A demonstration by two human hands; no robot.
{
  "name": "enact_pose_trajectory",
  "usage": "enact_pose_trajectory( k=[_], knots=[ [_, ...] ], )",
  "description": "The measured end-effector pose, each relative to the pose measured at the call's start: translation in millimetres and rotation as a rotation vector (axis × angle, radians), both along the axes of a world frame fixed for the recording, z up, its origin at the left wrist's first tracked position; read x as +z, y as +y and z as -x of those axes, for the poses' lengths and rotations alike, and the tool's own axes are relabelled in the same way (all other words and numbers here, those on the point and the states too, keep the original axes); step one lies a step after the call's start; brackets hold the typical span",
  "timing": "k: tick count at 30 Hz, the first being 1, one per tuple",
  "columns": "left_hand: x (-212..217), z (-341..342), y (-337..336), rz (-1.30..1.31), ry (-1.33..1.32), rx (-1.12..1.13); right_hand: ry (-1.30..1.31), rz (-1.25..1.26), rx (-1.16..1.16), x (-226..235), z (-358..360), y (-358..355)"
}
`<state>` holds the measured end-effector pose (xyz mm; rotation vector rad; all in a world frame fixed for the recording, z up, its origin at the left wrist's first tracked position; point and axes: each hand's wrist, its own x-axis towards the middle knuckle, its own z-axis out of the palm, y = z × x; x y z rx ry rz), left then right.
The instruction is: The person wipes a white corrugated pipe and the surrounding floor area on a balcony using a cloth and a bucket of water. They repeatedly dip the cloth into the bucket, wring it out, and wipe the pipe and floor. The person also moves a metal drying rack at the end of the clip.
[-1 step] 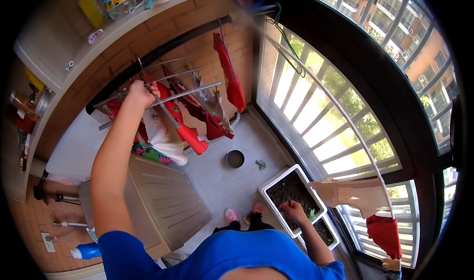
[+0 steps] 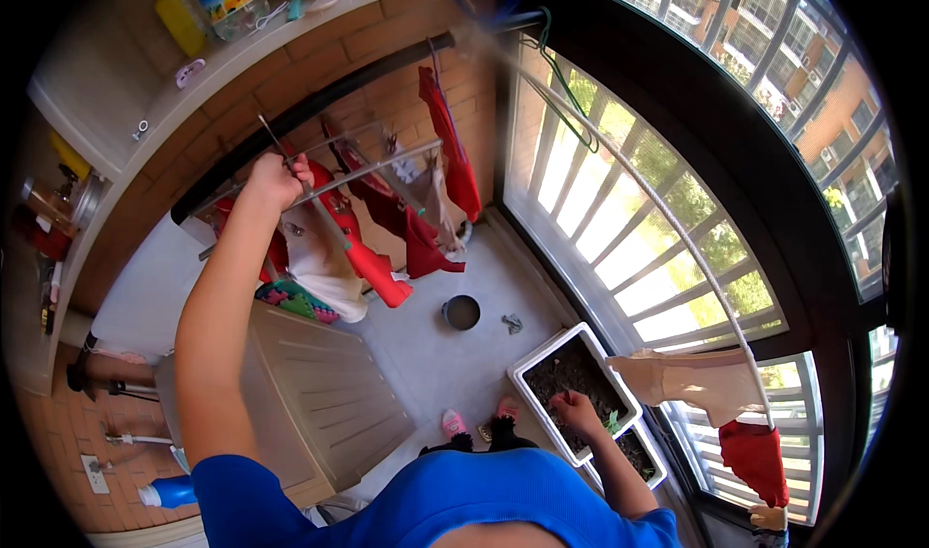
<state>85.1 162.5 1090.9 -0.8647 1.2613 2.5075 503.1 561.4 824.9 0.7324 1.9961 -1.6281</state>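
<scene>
My left hand [image 2: 278,182] is raised and closed around the hook stem of a clip drying rack [image 2: 373,169]. Its hook [image 2: 268,122] points up beside the black rail [image 2: 319,91]; whether it rests on that rail I cannot tell. Below the rack hang red garments [image 2: 375,269], a dark red cloth [image 2: 424,250] and a white cloth [image 2: 319,269]. At my lower right, my right hand [image 2: 578,413] is over a white planter [image 2: 523,366] of dark soil, near a green plant [image 2: 612,420]. Its fingers are curled together; anything in them is hidden.
A red garment [image 2: 453,147] and green hangers [image 2: 571,103] hang farther along. A dark pot [image 2: 461,312] stands on the floor. Left is a beige cabinet [image 2: 329,384]; above it runs a shelf [image 2: 242,64]. A pole [image 2: 668,200] carries clothes beside the barred window.
The rack has swung and tilted slightly, its clothes shifting a little right and down. Its hook now leans farther left. My right hand has barely moved.
</scene>
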Motion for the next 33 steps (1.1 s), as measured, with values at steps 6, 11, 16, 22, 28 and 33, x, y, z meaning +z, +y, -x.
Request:
enact_pose_trajectory(
  k=[6,11,16,22,28,33],
  knots=[
    [3,-46,28,0.011,0.055,-0.112,0.015,-0.012,0.082,0,13,-4],
    [-40,-111,37,0.120,-0.034,-0.192,0.053,-0.055,0.144,-2,4,-1],
    [-88,-193,49,0.232,-0.124,-0.305,0.062,-0.095,0.187,-4,-25,16],
    [-150,-258,61,0.187,-0.298,-0.496,0.147,-0.227,0.238,8,-66,39],
    [-195,-298,85,0.208,-0.253,-0.842,0.154,-0.230,-0.145,20,-151,31],
    [-209,-314,128,0.323,-0.140,-1.177,0.047,-0.267,-0.346,40,-225,-9]
  ],
)
